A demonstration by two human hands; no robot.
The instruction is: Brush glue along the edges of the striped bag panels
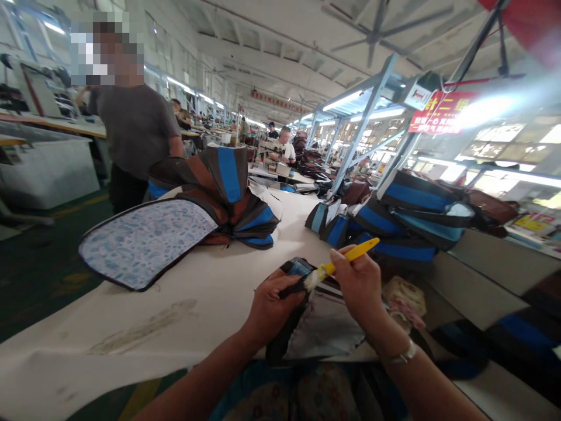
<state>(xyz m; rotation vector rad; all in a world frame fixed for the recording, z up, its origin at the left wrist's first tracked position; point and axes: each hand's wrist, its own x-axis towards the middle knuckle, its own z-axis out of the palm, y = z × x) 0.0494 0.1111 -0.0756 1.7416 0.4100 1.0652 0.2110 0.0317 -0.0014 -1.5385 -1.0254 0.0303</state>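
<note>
My right hand [359, 286] is closed round the yellow handle of a brush [360, 249]. The brush's pale bristles touch the dark edge of a fabric piece near my left fingers. My left hand [274, 304] grips that dark-edged fabric piece [326, 327], which has a light grey panel facing up. It lies at the front edge of the white-covered table [219, 304], close to my body. Part of the piece is hidden behind my hands.
Left of my hands sits a heap of blue, grey and brown sewn pieces [228, 175] with a patterned panel [144, 242]. More blue-striped pieces [403, 216] are piled at right. A person [135, 123] stands beyond the table at left. A metal frame [363, 123] rises behind.
</note>
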